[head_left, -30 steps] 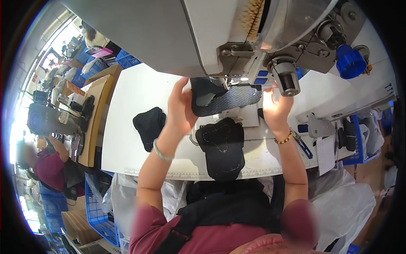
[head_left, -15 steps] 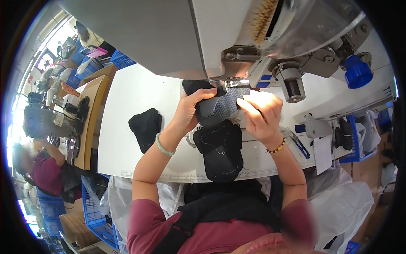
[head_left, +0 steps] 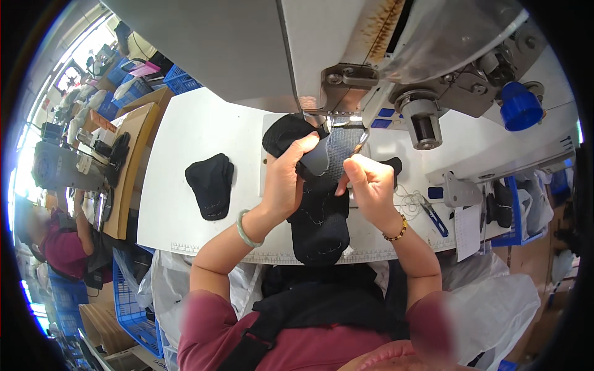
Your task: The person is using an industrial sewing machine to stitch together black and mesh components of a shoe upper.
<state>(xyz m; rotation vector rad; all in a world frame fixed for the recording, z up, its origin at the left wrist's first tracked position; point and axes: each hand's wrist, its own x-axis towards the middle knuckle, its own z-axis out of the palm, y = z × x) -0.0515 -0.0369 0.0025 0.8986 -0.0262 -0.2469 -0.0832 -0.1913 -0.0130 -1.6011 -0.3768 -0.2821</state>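
Note:
Under the sewing machine head (head_left: 343, 86) lies a black fabric piece with a grey textured panel (head_left: 337, 151), which looks like a shoe upper. My left hand (head_left: 288, 179) grips its left side, thumb on top by the grey panel. At its right edge is my right hand (head_left: 373, 188), fingers curled and pinched against the piece; the exact grip is partly hidden. Just below, nearest me, black pieces with white stitch marks (head_left: 318, 238) lie overlapping on the white table (head_left: 167, 179). To the left is another black piece (head_left: 210, 185) with light stitching.
Loose thread (head_left: 408, 203) and blue-handled thread snips (head_left: 434, 217) lie right of my right hand. Part of a black piece (head_left: 393, 168) shows behind it. A paper sheet (head_left: 468, 230) hangs at the right. A ruler strip (head_left: 247, 255) runs along the front edge. Another person (head_left: 65, 244) sits at far left.
My right hand has come down toward me along the piece's right edge, its fingers more curled. My left hand and the piece have shifted slightly, covering more of the lower black pieces.

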